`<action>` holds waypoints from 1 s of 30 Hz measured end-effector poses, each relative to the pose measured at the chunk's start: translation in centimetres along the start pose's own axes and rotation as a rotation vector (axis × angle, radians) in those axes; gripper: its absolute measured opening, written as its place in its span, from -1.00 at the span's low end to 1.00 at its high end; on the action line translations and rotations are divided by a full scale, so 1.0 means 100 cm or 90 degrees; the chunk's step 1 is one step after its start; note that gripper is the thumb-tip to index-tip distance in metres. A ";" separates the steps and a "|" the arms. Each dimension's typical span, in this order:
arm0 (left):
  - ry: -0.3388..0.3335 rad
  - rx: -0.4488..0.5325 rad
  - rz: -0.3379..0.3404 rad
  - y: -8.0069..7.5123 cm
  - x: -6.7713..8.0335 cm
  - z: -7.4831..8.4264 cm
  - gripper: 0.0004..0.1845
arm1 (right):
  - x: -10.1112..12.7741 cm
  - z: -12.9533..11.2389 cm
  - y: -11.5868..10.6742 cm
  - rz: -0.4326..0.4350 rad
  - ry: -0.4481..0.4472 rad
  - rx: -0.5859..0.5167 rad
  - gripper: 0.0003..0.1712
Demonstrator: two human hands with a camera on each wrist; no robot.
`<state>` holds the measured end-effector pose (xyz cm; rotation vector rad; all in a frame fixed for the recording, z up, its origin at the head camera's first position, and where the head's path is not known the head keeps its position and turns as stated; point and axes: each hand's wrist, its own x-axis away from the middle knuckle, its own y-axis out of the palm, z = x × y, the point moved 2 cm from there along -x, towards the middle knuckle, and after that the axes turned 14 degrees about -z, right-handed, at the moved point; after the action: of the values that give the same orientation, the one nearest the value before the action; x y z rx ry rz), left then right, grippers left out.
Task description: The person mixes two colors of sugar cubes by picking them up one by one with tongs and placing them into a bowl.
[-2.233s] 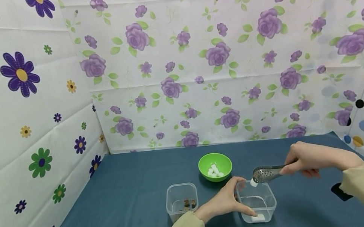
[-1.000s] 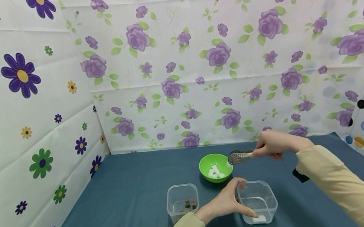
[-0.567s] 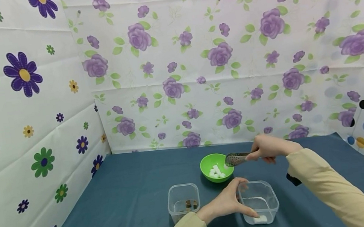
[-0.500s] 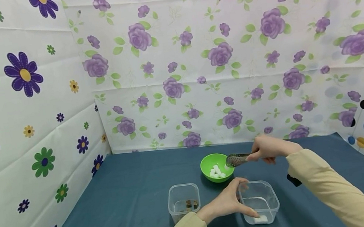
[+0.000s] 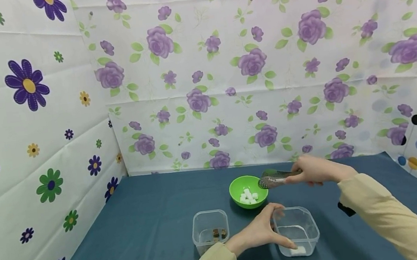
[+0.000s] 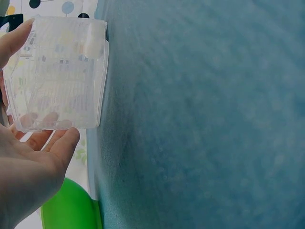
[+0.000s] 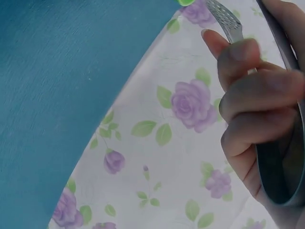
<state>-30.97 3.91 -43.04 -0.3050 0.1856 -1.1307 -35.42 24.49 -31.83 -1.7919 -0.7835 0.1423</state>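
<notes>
Head view: right hand (image 5: 315, 170) grips metal tongs (image 5: 275, 179), perforated tips poised at the right rim of the green bowl (image 5: 238, 185) holding white cubes (image 5: 249, 196). Left hand (image 5: 261, 229) clasps the near-right clear container (image 5: 299, 229), thumb and fingers around its left wall; one white cube (image 5: 298, 250) lies on its floor. A second clear container (image 5: 210, 230) with brown bits sits just left of that hand.

Left wrist view: fingers (image 6: 47, 157) wrapped on the clear container (image 6: 59, 71); green bowl (image 6: 71, 207) edge near.

Right wrist view: fingers (image 7: 259, 100) curled round the tongs (image 7: 281, 157).
</notes>
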 end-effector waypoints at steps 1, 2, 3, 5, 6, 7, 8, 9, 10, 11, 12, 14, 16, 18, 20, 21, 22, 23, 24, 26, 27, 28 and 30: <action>0.000 0.000 0.001 0.000 0.000 0.000 -0.26 | 0.002 0.000 0.001 0.001 0.012 0.000 -0.58; -0.001 -0.001 0.002 0.000 0.000 0.000 -0.26 | 0.004 0.000 0.001 0.001 0.026 -0.002 -0.54; -0.002 -0.001 0.003 0.000 0.000 -0.001 -0.26 | 0.007 0.001 0.002 0.001 0.038 0.000 -0.49; -0.003 -0.001 0.005 0.000 0.000 -0.001 -0.26 | 0.013 0.000 0.002 -0.002 0.061 -0.004 -0.36; -0.003 -0.001 0.006 0.000 0.000 -0.001 -0.26 | 0.016 -0.001 0.002 -0.005 0.070 -0.006 -0.29; -0.003 -0.002 0.006 0.000 0.000 -0.001 -0.26 | 0.019 -0.002 0.002 -0.006 0.080 -0.009 -0.24; -0.003 -0.003 0.006 0.000 0.000 -0.001 -0.26 | 0.022 -0.003 0.002 -0.008 0.086 -0.010 -0.22; -0.003 -0.003 0.006 0.000 0.000 -0.001 -0.26 | 0.025 -0.004 0.001 -0.008 0.090 -0.007 -0.19; -0.003 -0.004 0.006 0.001 -0.001 -0.001 -0.26 | 0.028 -0.006 0.000 -0.008 0.094 -0.005 -0.18; -0.003 -0.004 0.006 0.001 -0.001 -0.001 -0.25 | 0.031 -0.007 -0.001 -0.006 0.097 -0.002 -0.17; -0.004 -0.005 0.006 0.001 -0.001 -0.001 -0.25 | 0.034 -0.009 -0.002 -0.004 0.096 0.003 -0.17; -0.005 -0.005 0.006 0.001 -0.001 -0.001 -0.26 | 0.040 -0.012 -0.005 0.002 0.095 0.011 -0.18; -0.007 -0.005 0.007 0.000 -0.001 -0.001 -0.26 | 0.045 -0.014 -0.007 0.006 0.088 0.020 -0.18; -0.007 -0.007 0.009 0.000 -0.001 0.000 -0.27 | 0.051 -0.016 -0.010 0.006 0.083 0.019 -0.18; -0.008 -0.008 0.009 0.001 -0.001 0.000 -0.26 | 0.056 -0.017 -0.012 0.002 0.079 0.015 -0.19; -0.008 -0.007 0.009 0.001 -0.001 0.000 -0.26 | 0.059 -0.018 -0.013 -0.002 0.077 0.011 -0.20; -0.008 -0.007 0.009 0.001 -0.001 0.000 -0.26 | 0.061 -0.019 -0.014 -0.007 0.074 0.009 -0.26; -0.007 -0.006 0.008 0.001 -0.001 0.000 -0.26 | 0.064 -0.019 -0.014 -0.011 0.070 0.005 -0.30; -0.007 -0.005 0.008 0.001 -0.001 0.000 -0.26 | 0.066 -0.020 -0.015 -0.016 0.068 0.001 -0.34; -0.004 -0.004 0.006 0.001 -0.001 0.001 -0.26 | 0.069 -0.022 -0.016 -0.026 0.065 -0.007 -0.39; -0.003 -0.004 0.005 0.001 0.000 0.001 -0.26 | 0.071 -0.022 -0.016 -0.033 0.067 -0.010 -0.40; -0.002 -0.004 0.005 0.001 0.000 0.001 -0.27 | 0.072 -0.023 -0.016 -0.040 0.070 -0.016 -0.39; -0.002 -0.006 0.006 0.001 -0.001 0.000 -0.26 | 0.074 -0.024 -0.015 -0.059 0.075 -0.029 -0.36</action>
<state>-30.88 4.01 -43.04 -0.3140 0.1890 -1.1209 -29.25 27.02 -27.56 -1.7862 -0.7881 -0.0425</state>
